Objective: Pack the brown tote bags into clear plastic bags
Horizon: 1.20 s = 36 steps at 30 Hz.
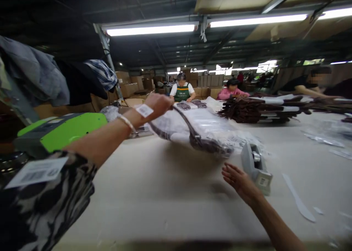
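My left hand (158, 103), stretched forward, is closed on the upper end of a clear plastic-wrapped bundle (189, 133) with brown and white parts. That bundle is tilted, partly lifted off the white table (143, 207) and blurred by motion. Its exact kind cannot be made out; it could be bagged gloves. My right hand (238, 179) is held above the table with fingers extended and nothing in them. Just beyond it stands a grey tape dispenser (255, 166). Barcode stickers are on the back of my left hand and on my left sleeve.
A stack of brown and white gloves (264, 109) lies at the back right. Clear plastic bags (327, 131) are on the right side, with a white flat blade-shaped strip (298, 199) nearer. A green machine (66, 130) stands left. Several co-workers sit across the table.
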Tool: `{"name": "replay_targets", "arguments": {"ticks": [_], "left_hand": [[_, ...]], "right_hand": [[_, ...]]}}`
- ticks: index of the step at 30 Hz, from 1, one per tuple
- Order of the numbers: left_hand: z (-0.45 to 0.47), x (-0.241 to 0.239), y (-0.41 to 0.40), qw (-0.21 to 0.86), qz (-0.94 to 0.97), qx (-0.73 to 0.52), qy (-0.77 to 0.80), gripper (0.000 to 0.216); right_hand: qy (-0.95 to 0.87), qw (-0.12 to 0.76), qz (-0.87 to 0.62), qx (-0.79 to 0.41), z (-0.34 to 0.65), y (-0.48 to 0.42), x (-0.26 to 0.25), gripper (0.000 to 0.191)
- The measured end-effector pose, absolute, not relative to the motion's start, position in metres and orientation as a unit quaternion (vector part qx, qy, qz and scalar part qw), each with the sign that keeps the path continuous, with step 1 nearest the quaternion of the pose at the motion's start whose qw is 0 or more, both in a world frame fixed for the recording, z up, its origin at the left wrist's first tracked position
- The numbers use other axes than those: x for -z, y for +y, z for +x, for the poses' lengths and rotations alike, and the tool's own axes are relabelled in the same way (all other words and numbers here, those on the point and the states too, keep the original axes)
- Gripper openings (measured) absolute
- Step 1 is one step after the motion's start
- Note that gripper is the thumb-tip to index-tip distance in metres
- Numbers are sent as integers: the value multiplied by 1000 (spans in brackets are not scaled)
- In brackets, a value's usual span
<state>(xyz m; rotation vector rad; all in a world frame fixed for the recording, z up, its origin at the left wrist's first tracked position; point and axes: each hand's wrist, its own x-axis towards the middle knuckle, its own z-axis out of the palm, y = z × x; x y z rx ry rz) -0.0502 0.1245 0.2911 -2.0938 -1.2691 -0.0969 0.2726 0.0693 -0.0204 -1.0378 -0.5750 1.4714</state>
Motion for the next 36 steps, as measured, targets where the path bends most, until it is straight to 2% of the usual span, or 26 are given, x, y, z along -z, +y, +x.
{"name": "replay_targets", "arguments": {"ticks": [2, 5, 7, 9, 12, 14, 19, 22, 28, 32, 36], "left_hand": [[-38, -350, 125, 359, -806, 68, -465, 26], [-26, -419, 119, 375, -812, 84, -439, 29], [-23, -447, 114, 377, -818, 86, -427, 33], [-23, -461, 110, 367, -810, 74, -452, 35], [-28, -467, 108, 338, -806, 32, -485, 33], [-32, -468, 107, 328, -811, 3, -485, 35], [-32, -478, 102, 366, -772, -18, -520, 46], [-25, -483, 99, 372, -771, -14, -516, 40], [-25, -482, 100, 353, -797, -22, -489, 30], [-29, -459, 118, 330, -791, -27, -515, 30], [-34, -409, 158, 327, -813, 17, -481, 34]], "right_hand": [[-262, 583, -494, -590, 277, 66, 36, 70], [-324, 593, -544, -497, 277, 65, 40, 108], [-387, 580, -568, -437, 272, 64, 28, 119], [-468, 520, -576, -423, 262, 60, 12, 102], [-550, 428, -550, -461, 247, 46, -4, 52], [-564, 419, -515, -491, 239, 35, -5, 41], [-510, 423, -483, -573, 246, 29, 2, 44], [-445, 399, -480, -642, 254, 31, 2, 46], [-351, 423, -465, -694, 237, 13, -9, 59], [-327, 397, -466, -720, 220, 7, -5, 73], [-291, 370, -474, -744, 211, 7, 8, 67]]}}
